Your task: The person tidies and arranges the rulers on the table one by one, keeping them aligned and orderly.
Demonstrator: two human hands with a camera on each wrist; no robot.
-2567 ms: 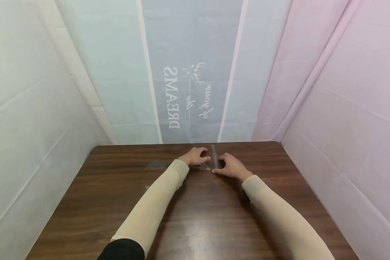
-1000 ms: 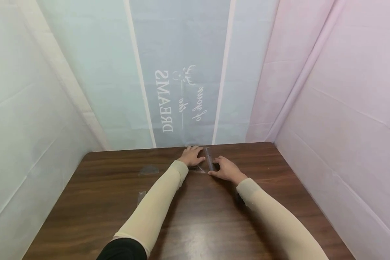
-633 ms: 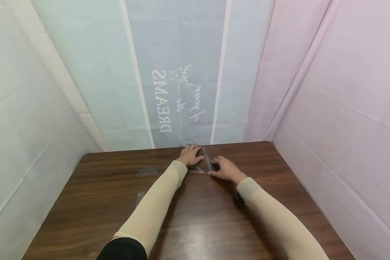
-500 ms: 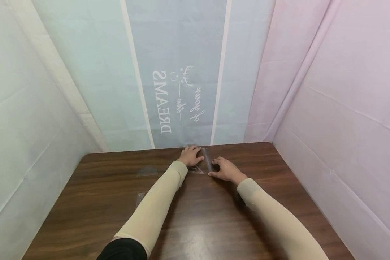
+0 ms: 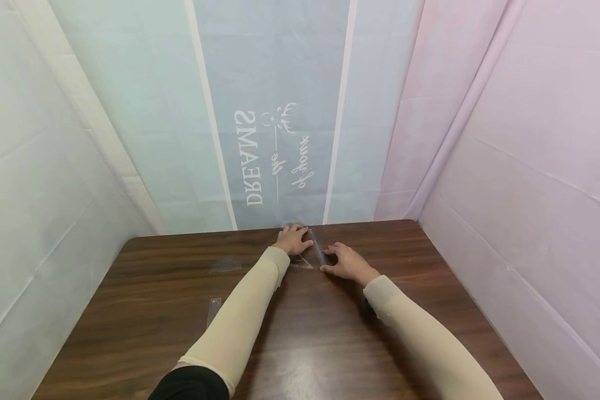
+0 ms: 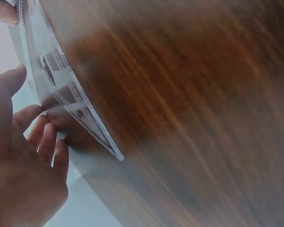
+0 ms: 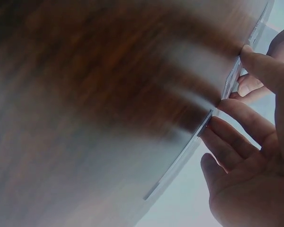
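At the back of the table, a clear ruler (image 5: 317,245) lies at a slant between the two hands. My right hand (image 5: 348,262) touches its right side, thumb at the near end and index finger farther up. My left hand (image 5: 291,240) has its fingers spread by the ruler's far end, thumb close to the left edge. Partly under the left hand is a clear set square (image 5: 304,264); in the left wrist view its pointed corner and slanted side show, with the fingers behind the set square (image 6: 80,105). Fingertips of the right hand (image 7: 246,156) meet a thin clear edge in the right wrist view.
A clear protractor (image 5: 226,264) lies left of the left forearm. Nearer, another clear ruler (image 5: 213,312) is partly covered by the sleeve (image 5: 247,311). The brown wooden table (image 5: 300,328) ends at a printed cloth backdrop (image 5: 280,83), with cloth walls on both sides.
The ruler has shifted left towards the set square and turned to a slant. My left fingers have spread towards its far end; the right hand follows along. The head view has shifted slightly.
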